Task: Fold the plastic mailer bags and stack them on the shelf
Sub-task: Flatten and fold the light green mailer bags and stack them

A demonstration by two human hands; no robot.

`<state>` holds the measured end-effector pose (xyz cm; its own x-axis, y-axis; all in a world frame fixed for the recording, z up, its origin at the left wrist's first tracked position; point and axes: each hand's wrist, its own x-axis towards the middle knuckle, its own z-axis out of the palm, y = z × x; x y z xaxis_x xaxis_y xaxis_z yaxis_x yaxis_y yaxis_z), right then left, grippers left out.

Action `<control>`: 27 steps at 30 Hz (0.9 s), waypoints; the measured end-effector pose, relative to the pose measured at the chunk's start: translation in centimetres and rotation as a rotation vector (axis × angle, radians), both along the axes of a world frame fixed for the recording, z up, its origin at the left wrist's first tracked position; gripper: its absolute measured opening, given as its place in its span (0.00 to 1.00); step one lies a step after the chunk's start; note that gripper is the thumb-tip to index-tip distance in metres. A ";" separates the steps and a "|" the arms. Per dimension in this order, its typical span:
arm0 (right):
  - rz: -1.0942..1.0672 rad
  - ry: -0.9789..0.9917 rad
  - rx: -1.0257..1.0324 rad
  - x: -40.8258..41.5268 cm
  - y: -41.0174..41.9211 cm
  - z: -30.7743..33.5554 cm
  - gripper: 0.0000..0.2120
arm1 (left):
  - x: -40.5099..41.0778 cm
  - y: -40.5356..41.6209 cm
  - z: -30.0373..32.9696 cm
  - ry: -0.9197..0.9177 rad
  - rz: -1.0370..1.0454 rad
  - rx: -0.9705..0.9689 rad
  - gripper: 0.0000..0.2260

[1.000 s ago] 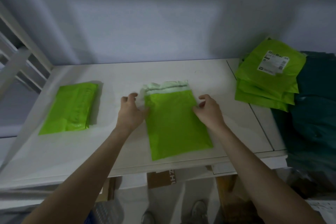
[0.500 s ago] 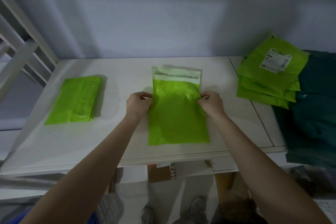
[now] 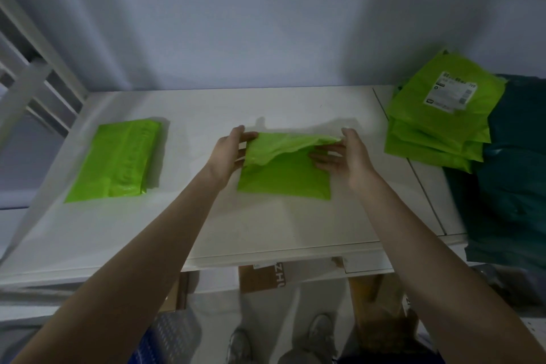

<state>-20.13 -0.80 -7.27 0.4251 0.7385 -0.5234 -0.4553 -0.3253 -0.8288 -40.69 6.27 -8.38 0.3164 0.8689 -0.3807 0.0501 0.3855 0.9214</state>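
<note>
The green mailer bag (image 3: 283, 177) lies on the white counter (image 3: 206, 227) between the two hands, its upper half lifted and doubled over toward the lower; the left hand (image 3: 229, 154) pinches the fold's left end, the right hand (image 3: 344, 155) grips the right end, fingers beneath the raised flap; the plastic is thin, glossy and creased along the fold. Left of the grip rests a folded green bag (image 3: 118, 159), flat and oblong; right of it sits a slumped stack of green bags (image 3: 437, 127), the top one bearing a white label (image 3: 450, 91).
</note>
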 end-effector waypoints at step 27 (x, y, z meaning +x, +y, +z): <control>0.298 -0.533 0.044 -0.7 -3.3 -1.3 0.26 | -1.4 -1.8 -2.3 0.376 -0.042 0.382 0.08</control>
